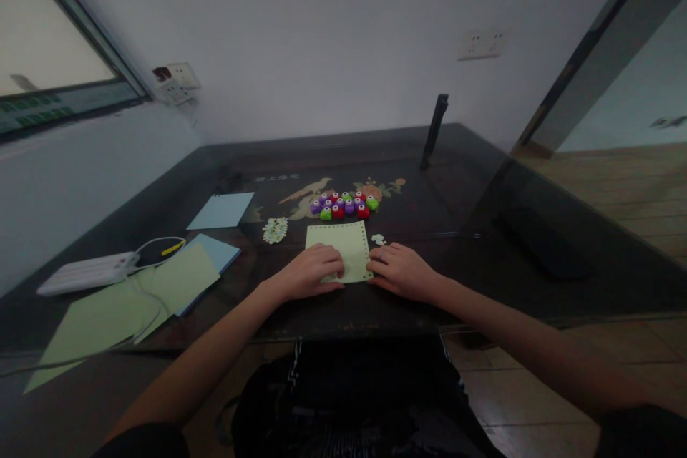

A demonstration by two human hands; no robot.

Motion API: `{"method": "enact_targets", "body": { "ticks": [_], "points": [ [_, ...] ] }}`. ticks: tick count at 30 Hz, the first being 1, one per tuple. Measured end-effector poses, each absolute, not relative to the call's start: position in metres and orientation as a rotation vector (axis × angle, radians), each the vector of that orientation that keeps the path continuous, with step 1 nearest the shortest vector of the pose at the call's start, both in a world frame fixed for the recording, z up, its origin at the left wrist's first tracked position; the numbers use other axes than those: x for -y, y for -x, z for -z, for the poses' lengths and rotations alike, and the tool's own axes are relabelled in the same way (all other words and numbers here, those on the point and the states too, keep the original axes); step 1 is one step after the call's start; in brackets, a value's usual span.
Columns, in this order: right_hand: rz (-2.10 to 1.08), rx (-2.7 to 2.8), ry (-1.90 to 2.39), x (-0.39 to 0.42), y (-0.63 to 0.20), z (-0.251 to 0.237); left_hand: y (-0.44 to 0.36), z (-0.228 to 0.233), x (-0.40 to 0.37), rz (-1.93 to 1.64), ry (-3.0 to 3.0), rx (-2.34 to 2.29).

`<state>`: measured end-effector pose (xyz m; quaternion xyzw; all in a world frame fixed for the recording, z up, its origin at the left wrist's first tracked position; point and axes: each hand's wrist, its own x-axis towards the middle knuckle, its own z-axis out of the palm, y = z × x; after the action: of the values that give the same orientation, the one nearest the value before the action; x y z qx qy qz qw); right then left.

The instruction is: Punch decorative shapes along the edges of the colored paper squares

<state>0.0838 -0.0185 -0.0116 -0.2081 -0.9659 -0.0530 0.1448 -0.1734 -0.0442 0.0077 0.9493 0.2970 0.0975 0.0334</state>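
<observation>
looking at a pale green sheet [351, 243] flat on the dark desk [472, 186], close to the front edge, about midway between the left and right corners. see left hand [316, 270] laid over its left side, fingers bent; right hand [401, 270] at its right edge near the front, fingers bent too. cannot tell a real pinch from a light rest on either side. should weigh next to nothing; probably thin and bendy, apt to slide on a smooth top and crease if squeezed. treat as weakest along the far and right edges, given the small holes there. best held by thumb and fingertip at the left or near edge, pressing flat, not tugging. mind the white flower piece [378, 239] just beside its right edge.
</observation>
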Motion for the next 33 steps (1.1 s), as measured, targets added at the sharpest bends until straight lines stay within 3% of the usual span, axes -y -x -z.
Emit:
{"method": "enact_targets", "body": {
  "ticks": [9,14,20,33],
  "points": [
    [-0.073,2.589,1.132,-0.017,-0.062,-0.042,0.155,-0.027,0.006,-0.481,-2.592,-1.325],
    [-0.089,2.514,1.464,-0.044,-0.043,-0.030,0.141,-0.005,-0.014,-0.662,-2.533,-1.697],
    [-0.062,2.497,1.405,-0.051,-0.049,-0.001,0.143,0.016,-0.011,-0.564,-2.543,-1.743],
    [-0.058,2.549,1.304,-0.050,-0.041,0.013,0.152,0.027,-0.019,-0.541,-2.540,-1.636]
  ]
}}
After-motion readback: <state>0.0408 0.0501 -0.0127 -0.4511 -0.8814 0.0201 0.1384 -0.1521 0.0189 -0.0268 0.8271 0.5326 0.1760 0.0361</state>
